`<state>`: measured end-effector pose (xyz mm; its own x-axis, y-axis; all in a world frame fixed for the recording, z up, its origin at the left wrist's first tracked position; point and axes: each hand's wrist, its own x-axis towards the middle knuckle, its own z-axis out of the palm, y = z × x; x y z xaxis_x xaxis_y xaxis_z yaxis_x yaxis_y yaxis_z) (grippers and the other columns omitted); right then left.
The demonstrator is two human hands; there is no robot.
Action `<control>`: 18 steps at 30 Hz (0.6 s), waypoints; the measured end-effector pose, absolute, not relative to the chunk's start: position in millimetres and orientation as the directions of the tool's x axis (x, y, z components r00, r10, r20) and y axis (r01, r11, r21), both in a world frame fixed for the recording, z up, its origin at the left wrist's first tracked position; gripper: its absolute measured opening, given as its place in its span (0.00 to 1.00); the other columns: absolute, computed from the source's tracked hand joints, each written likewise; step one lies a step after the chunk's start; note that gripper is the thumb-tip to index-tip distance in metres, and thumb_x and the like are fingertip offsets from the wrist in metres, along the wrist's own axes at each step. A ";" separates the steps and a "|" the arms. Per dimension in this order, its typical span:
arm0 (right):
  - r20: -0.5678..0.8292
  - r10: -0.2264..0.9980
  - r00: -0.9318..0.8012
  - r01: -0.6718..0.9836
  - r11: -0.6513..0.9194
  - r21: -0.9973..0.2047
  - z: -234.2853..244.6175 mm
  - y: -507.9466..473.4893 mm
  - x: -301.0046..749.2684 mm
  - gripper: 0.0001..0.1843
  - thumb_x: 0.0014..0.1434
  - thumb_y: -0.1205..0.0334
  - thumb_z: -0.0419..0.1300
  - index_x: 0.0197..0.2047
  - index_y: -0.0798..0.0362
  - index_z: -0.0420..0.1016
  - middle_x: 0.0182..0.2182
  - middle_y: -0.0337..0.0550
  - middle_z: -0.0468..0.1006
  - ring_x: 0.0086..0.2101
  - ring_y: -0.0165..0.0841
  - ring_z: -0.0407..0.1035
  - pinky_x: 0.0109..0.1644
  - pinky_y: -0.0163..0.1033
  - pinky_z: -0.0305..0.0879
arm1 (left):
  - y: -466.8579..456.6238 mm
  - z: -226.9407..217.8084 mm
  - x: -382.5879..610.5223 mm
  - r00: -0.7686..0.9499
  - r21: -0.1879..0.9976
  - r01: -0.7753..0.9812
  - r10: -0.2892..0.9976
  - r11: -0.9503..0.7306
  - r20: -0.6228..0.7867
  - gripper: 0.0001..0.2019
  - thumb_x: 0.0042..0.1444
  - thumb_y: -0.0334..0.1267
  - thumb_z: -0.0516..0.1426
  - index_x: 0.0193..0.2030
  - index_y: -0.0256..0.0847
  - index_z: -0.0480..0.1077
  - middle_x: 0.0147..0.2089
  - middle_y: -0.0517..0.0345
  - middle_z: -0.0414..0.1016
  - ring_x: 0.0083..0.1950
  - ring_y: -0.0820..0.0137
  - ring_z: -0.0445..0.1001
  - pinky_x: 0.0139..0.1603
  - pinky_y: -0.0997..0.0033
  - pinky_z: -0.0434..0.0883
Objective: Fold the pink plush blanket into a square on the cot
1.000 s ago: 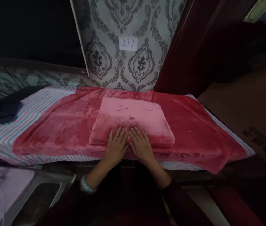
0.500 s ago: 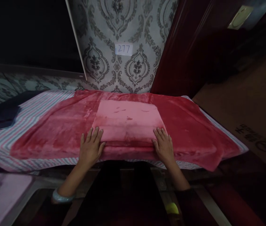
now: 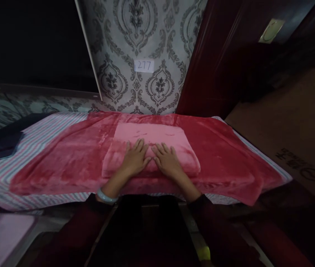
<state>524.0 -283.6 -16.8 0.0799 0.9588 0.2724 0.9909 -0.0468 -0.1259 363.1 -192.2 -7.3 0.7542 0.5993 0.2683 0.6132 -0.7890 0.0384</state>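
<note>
A folded pink plush blanket (image 3: 150, 135) lies in a thick rectangle on a spread red plush blanket (image 3: 71, 155). My left hand (image 3: 134, 159) rests flat on the folded blanket's middle, fingers stretched forward, a pale bangle on its wrist. My right hand (image 3: 167, 160) lies flat beside it, fingers spread, fingertips almost touching those of the left. Both hands hold nothing.
The red blanket covers a striped sheet (image 3: 35, 129) on a narrow surface. A dark folded cloth (image 3: 5, 137) lies at the far left. Patterned wallpaper with a paper tag "277" (image 3: 144, 66) rises behind. A cardboard box (image 3: 293, 129) stands at the right, a pinkish object (image 3: 4, 233) at bottom left.
Half a second ago my hands were apart at the folded blanket's near corners. They have come together on its middle, further onto it than a second ago.
</note>
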 end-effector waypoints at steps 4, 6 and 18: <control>0.261 0.962 0.085 0.990 -0.053 -0.128 -34.4 -281.2 523.8 0.28 0.72 0.58 0.48 0.74 0.46 0.58 0.73 0.42 0.54 0.72 0.47 0.45 0.71 0.68 0.44 | -187.0 -27.2 365.7 0.758 0.031 0.621 0.611 -0.783 0.227 0.31 0.70 0.49 0.48 0.74 0.35 0.57 0.76 0.34 0.53 0.77 0.49 0.51 0.72 0.28 0.47; 0.268 0.959 0.090 0.990 -0.057 -0.129 -37.9 -282.0 522.6 0.28 0.73 0.58 0.47 0.74 0.45 0.58 0.73 0.42 0.54 0.72 0.46 0.44 0.72 0.67 0.44 | -187.2 -31.6 364.4 0.758 0.024 0.619 0.605 -0.785 0.244 0.30 0.70 0.49 0.47 0.74 0.36 0.58 0.76 0.36 0.53 0.77 0.49 0.52 0.72 0.28 0.48; 0.259 0.893 0.369 0.928 -0.339 -0.153 -39.1 -317.9 600.2 0.26 0.74 0.53 0.48 0.71 0.47 0.64 0.72 0.49 0.58 0.71 0.49 0.49 0.70 0.68 0.50 | -175.1 -25.5 302.7 0.617 -0.027 0.763 0.715 -0.646 0.327 0.31 0.69 0.50 0.46 0.72 0.36 0.61 0.75 0.35 0.55 0.77 0.48 0.53 0.72 0.30 0.49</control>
